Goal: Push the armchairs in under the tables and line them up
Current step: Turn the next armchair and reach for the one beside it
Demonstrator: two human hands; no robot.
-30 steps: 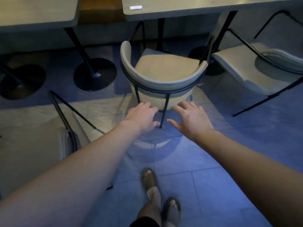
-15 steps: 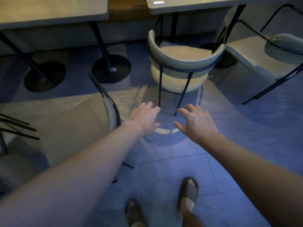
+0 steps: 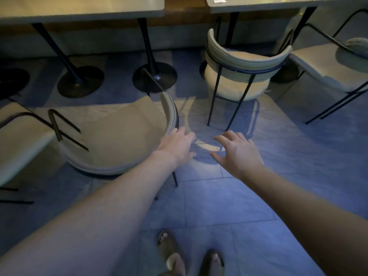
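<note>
Bare forearms, no sleeves; open-toe sandals (image 3: 173,253), prob. brown.

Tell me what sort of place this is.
Probably a café or restaurant dining area: pedestal tables in a row, matching cushioned armchairs with thin black metal legs, and a tiled floor.
</note>
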